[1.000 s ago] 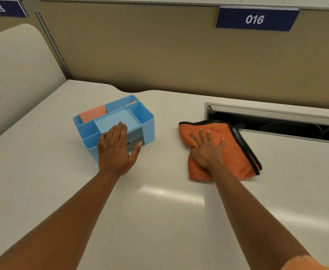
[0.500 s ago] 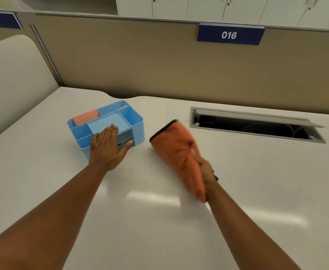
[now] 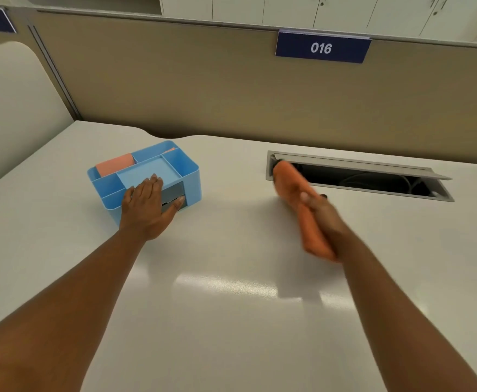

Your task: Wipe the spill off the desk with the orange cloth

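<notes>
The orange cloth is bunched and blurred with motion, gripped in my right hand just above the white desk, its far end near the left end of the cable slot. My left hand rests flat on the near edge of a light blue desk organiser, fingers spread over its top and thumb on its grey front drawer. I see no spill on the desk surface; only light glare shows.
An open cable slot with a raised grey lid runs along the back right of the desk. A beige partition with a "016" sign stands behind. A cream side panel closes the left side.
The cloth lay flat under my right palm; my right hand has since bunched it up, lifted it and swung it from left toward the cable slot. My left hand stays on the organiser.
</notes>
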`<state>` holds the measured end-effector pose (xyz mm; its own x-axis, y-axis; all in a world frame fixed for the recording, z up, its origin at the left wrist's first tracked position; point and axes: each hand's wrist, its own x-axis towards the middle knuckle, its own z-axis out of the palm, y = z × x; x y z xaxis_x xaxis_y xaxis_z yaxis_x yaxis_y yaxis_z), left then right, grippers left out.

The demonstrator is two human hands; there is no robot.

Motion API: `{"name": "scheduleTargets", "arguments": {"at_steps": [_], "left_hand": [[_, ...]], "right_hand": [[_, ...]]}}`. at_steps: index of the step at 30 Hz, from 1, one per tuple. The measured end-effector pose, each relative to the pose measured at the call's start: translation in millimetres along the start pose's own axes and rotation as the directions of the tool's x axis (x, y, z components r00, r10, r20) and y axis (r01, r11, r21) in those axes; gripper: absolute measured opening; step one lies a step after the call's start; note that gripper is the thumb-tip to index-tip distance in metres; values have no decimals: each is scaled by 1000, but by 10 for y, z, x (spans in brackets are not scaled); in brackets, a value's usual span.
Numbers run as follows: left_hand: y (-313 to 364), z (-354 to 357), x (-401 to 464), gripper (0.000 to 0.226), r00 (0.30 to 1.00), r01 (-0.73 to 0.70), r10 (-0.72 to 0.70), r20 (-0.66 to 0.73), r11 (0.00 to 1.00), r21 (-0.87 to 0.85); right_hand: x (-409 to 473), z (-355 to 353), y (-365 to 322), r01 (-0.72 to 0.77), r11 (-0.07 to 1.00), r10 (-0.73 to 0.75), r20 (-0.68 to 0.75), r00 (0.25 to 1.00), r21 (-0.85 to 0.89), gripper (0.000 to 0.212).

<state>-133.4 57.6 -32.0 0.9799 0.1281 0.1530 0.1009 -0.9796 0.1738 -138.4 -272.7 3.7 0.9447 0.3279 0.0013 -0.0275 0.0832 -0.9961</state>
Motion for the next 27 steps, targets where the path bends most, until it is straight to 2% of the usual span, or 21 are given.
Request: {"name": "scheduleTargets", "arguments": {"at_steps": [2,3,4,5,6,7,9,12,15,18,20,22,27], "left_hand": [[-2,0,3,70,1000,-1,1,-2,1000,4],[-4,2,3,70,1000,-2,2,-3,1000,0],[-4,2,4,70,1000,-4,4,-2,1000,-4],[-3,3,6,70,1000,-4,4,-2,1000,-6],[-9,5,7,70,1000,0,0,-3,1000,-6],[-3,4,8,70,1000,2,-2,-6,1000,-10],[8,4,12,70,1000,5,-5,-6,1000,-7],[8,-1,16,72,1000,10,-10,-2,1000,4],[1,-2,18,72,1000,11,-11,-9,1000,-1],[-9,-1,16,71,1000,8,-8,-13,1000,0],[-14,0,6,69,1000,4,-4,-15,1000,-3],[-9,-5,2,68,1000,-2,2,-17,1000,0],[-12,-7,-2,66,1000,-11,11,-17,1000,-4]], "right_hand": [[66,233,321,-133,982,143,73,987,-131,42],[113,343,494,-203,924,228,38,973,-323,44],[149,421,641,-233,775,253,-49,966,-587,48],[200,465,772,-229,585,211,-127,969,-778,50],[246,559,847,-179,467,149,-122,981,-866,50],[271,660,892,-109,421,92,-78,993,-900,50],[289,908,952,27,393,66,57,996,-919,50],[203,1211,1008,251,320,56,283,958,-913,50],[9,1318,1023,446,329,40,484,874,-833,50],[-202,1248,1026,579,332,31,623,782,-744,51],[-314,1127,1007,603,348,34,652,757,-718,52],[-391,984,981,592,348,40,643,765,-727,52],[-516,485,981,477,256,46,503,863,-841,50]]}}
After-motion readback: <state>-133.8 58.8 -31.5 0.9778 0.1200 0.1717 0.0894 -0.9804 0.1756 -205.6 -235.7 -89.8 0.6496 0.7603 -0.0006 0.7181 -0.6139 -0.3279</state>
